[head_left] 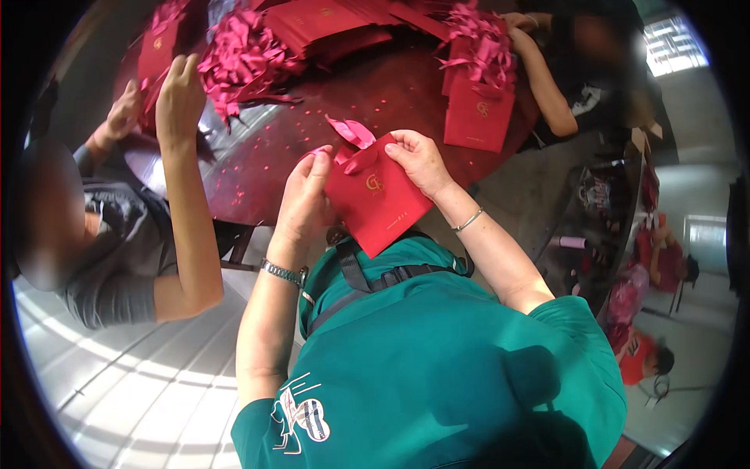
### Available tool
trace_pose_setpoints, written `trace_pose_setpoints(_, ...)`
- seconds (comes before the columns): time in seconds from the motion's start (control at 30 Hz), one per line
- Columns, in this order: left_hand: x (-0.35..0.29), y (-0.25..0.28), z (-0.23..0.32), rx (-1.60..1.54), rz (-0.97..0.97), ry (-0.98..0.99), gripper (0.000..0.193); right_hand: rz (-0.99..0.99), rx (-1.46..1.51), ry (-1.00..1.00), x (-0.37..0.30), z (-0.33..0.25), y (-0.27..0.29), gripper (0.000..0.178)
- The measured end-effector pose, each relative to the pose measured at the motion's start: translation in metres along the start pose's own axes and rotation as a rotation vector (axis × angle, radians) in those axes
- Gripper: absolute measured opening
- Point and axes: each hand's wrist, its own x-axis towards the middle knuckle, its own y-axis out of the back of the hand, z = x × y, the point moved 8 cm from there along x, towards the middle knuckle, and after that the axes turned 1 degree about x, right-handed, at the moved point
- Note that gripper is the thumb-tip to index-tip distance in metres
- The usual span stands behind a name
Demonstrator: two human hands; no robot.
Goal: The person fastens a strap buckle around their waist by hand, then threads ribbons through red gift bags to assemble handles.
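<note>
Between my two hands is a red paper gift bag (379,205) with gold print, held tilted over my lap at the table's near edge. A pink ribbon (353,134) sticks up from its top edge. My left hand (306,187) pinches at the bag's upper left corner, thumb on top, where a bit of ribbon shows at the fingertips. My right hand (418,160) grips the upper right corner, thumb on the front and fingers behind.
A dark red table (344,86) carries a ribbon heap (246,59), stacked red bags (316,19) and, at right, more ribbon-topped bags (478,117). Co-workers sit left and right; the left one's raised hand (181,102) is close by. Small red scraps dot the tabletop.
</note>
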Motion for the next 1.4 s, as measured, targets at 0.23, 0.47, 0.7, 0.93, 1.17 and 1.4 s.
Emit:
trace_pose_setpoints(0.23, 0.036, -0.028, -0.009, 0.144, -0.067, -0.02, 0.057, 0.124, 0.032, 0.053, -0.024, -0.036, 0.03, 0.025)
trace_pose_setpoints(0.47, 0.045, -0.088, -0.001, 0.17, -0.169, -0.077, 0.052, 0.3, -0.494, 0.145, -0.037, -0.064, 0.069, 0.05)
trace_pose_setpoints(0.7, 0.085, -0.113, -0.024, 0.381, -0.137, 0.074, 0.051, 0.3, -0.464, 0.28, -0.042, -0.091, 0.11, 0.046)
trace_pose_setpoints(0.93, 0.082, -0.251, 0.098, 0.246, -0.306, -0.626, 0.06, 0.319, -0.329, 0.692, -0.054, -0.213, 0.175, 0.033)
trace_pose_setpoints(1.17, 0.161, -0.226, -0.006, 1.081, -0.008, -0.738, 0.067, 0.415, -0.719, 0.484, -0.016, -0.097, 0.227, 0.051)
trace_pose_setpoints(1.4, 0.158, -0.221, -0.046, 1.106, 0.079, -0.761, 0.074, 0.549, -0.954, 0.622, -0.017, -0.054, 0.231, 0.068)
